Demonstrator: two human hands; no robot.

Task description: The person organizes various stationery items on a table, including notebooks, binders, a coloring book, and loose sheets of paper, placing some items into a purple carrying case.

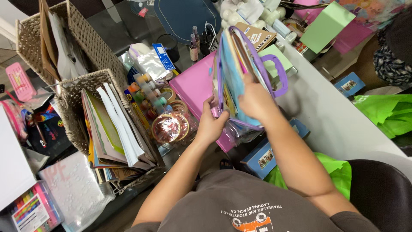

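Crowded left by woven wicker basket of papers (73,111) and clear bag of tape rolls (171,124); open white tabletop (330,116) right

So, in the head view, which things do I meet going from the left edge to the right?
Pink case → wicker basket of papers → clear bag of tape rolls → left hand → right hand → green card → bright green bag.

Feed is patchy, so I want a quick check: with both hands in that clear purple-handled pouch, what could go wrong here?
1. The pouch stands upright and overstuffed; the left hand pinches only its edge while the right hand digs inside, so sheets might slide out.
2. The tape rolls and paint bottles sit close to the left hand; an elbow shift could knock them.
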